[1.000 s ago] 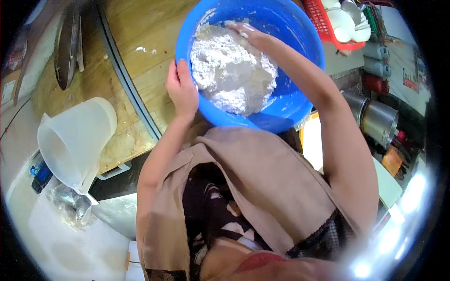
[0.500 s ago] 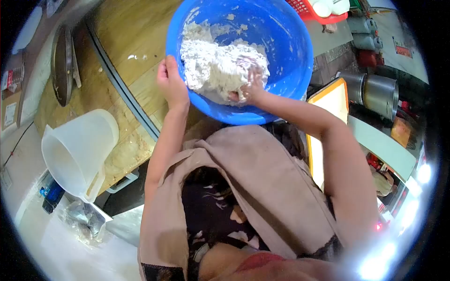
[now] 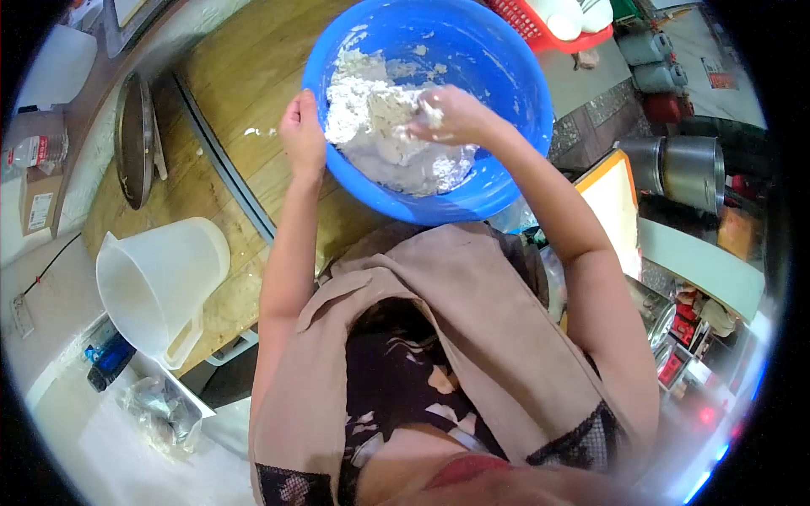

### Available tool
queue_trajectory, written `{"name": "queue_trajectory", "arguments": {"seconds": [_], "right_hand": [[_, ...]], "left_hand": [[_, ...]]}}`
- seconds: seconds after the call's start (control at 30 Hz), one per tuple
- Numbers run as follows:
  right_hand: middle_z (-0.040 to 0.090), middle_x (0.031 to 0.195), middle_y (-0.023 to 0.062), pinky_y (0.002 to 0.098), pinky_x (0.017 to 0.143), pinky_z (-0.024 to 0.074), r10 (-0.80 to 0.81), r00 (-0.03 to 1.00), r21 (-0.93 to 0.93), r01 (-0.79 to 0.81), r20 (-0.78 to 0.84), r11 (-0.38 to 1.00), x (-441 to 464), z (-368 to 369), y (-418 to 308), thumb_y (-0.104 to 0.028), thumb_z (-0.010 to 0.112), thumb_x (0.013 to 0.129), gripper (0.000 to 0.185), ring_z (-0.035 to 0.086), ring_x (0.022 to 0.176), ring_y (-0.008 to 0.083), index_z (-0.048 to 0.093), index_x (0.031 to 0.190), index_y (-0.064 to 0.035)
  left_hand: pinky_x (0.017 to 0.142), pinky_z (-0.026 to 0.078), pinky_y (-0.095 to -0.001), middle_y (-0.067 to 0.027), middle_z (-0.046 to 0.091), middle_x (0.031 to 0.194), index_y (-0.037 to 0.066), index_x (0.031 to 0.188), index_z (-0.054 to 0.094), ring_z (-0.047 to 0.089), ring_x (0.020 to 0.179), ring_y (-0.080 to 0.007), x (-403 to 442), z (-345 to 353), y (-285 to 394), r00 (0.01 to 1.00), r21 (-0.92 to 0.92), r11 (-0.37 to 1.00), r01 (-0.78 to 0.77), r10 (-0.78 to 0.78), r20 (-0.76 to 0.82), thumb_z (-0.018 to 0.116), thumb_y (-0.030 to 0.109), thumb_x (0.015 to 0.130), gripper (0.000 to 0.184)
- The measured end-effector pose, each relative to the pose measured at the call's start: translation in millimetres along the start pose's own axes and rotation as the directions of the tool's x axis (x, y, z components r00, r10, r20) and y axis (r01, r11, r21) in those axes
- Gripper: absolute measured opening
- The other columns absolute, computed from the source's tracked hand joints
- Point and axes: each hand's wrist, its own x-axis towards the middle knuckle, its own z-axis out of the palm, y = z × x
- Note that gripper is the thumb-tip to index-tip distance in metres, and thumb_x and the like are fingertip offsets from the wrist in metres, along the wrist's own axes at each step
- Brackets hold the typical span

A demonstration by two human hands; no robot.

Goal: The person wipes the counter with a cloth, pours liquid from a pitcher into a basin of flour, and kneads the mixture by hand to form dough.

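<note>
A large blue basin (image 3: 527, 84) holds a rough mass of white, floury dough (image 3: 371, 114) on its left and near side. My left hand (image 3: 302, 135) grips the basin's left rim, with the thumb inside and the fingers outside. Inside the basin, my right hand (image 3: 460, 116) is just above the right part of the dough. Its fingers are curled, coated with white bits and closed around some dough; the fingertips are partly hidden. Smears of dough cling to the basin's walls.
On the wooden table (image 3: 240, 80) a translucent pitcher (image 3: 160, 282) lies tilted at the left edge. A dark round lid (image 3: 133, 139) is behind it. A red basket (image 3: 553, 35) with white items stands at upper right, and metal pots (image 3: 692, 169) are further right.
My right hand has risen out of the dough and curled its fingers. The dough's near right part now looks flatter and spread. My left hand stays on the rim.
</note>
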Motion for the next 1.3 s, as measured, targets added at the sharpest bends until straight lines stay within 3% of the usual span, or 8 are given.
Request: {"name": "queue_trajectory", "arguments": {"seconds": [0.33,0.77,0.87,0.9,0.93,1.13,1.2,1.3], "right_hand": [[0.062,0.089,0.0174,0.0397,0.073,0.0487,0.123,0.929,-0.097,-0.167,-0.349,0.981,148.9,-16.2,31.7,-0.040,0.061,0.067,0.038,0.059,0.083,0.0340,0.064,0.084,-0.0066],[0.063,0.084,0.0133,0.0373,0.066,0.0493,-0.427,0.856,0.032,0.455,-0.291,0.890,146.9,6.5,38.8,-0.034,0.055,0.072,0.024,0.061,0.074,0.0261,0.065,0.087,-0.0178],[0.062,0.096,0.0105,0.0363,0.074,0.0471,-0.346,0.938,-0.513,0.294,-0.007,0.806,165.3,-4.3,99.3,-0.021,0.048,0.083,0.031,0.060,0.081,0.0227,0.053,0.110,-0.0073],[0.059,0.104,0.0108,0.0369,0.081,0.0445,-0.187,0.982,0.278,0.181,-0.004,0.943,173.4,17.4,130.3,-0.025,0.046,0.085,0.035,0.057,0.090,0.0227,0.051,0.112,-0.0047],[0.055,0.112,0.0111,0.0375,0.087,0.0419,-0.074,0.990,0.881,-0.075,0.124,0.468,176.4,25.8,136.3,-0.029,0.044,0.087,0.039,0.054,0.100,0.0227,0.049,0.115,-0.0022],[0.053,0.114,0.0113,0.0322,0.088,0.0393,-0.117,0.956,0.828,-0.168,0.269,0.534,176.8,41.3,87.3,-0.038,0.037,0.089,0.049,0.051,0.101,0.0205,0.047,0.118,-0.0004],[0.058,0.103,0.0135,0.0312,0.077,0.0429,-0.528,0.848,0.428,0.463,0.040,0.776,198.6,56.5,74.8,-0.040,0.039,0.087,0.045,0.056,0.085,0.0227,0.052,0.113,-0.0054],[0.057,0.103,0.0167,0.0356,0.071,0.0443,-0.213,0.908,0.479,0.016,0.361,0.877,182.6,38.7,15.4,-0.050,0.043,0.081,0.055,0.056,0.081,0.0245,0.053,0.109,-0.0034]], "left_hand": [[0.057,0.035,-0.0208,0.0027,0.051,0.070,-0.003,0.090,0.058,0.041,0.065,-0.0051,-9.1,4.7,18.4,0.999,0.070,0.997,0.043,-0.043,-0.010,0.046,0.025,0.089,0.031],[0.054,0.036,-0.0228,0.0005,0.050,0.066,-0.005,0.108,0.053,0.041,0.060,-0.0073,-7.7,2.2,21.9,0.999,0.244,0.969,-0.038,0.043,-0.012,0.043,0.025,0.090,0.036],[0.056,0.035,-0.0215,0.0009,0.050,0.070,-0.005,0.110,0.052,0.041,0.062,-0.0066,-6.0,3.6,20.3,1.000,0.123,0.992,0.007,-0.006,-0.009,0.042,0.026,0.090,0.038],[0.056,0.035,-0.0215,0.0009,0.050,0.070,-0.005,0.110,0.052,0.041,0.062,-0.0066,-5.2,4.6,22.2,1.000,0.124,0.992,0.017,-0.015,-0.012,0.042,0.026,0.090,0.038],[0.057,0.035,-0.0213,0.0006,0.050,0.071,-0.006,0.110,0.051,0.041,0.063,-0.0065,-5.2,4.9,24.5,0.999,0.165,0.985,0.044,-0.041,-0.020,0.042,0.025,0.090,0.038],[0.064,0.037,-0.0210,-0.0010,0.053,0.079,-0.007,0.111,0.050,0.044,0.070,-0.0070,-4.3,9.1,30.9,0.990,0.328,0.937,0.123,-0.095,-0.102,0.044,0.026,0.090,0.039],[0.070,0.038,-0.0208,-0.0023,0.057,0.087,-0.006,0.113,0.050,0.048,0.077,-0.0078,-5.4,10.1,32.5,0.977,0.366,0.906,0.214,-0.191,-0.099,0.043,0.027,0.090,0.041],[0.062,0.039,-0.0226,-0.0038,0.056,0.076,-0.006,0.108,0.052,0.047,0.067,-0.0089,0.0,12.5,33.7,0.987,0.314,0.940,0.136,-0.101,-0.124,0.045,0.023,0.089,0.035]]}}
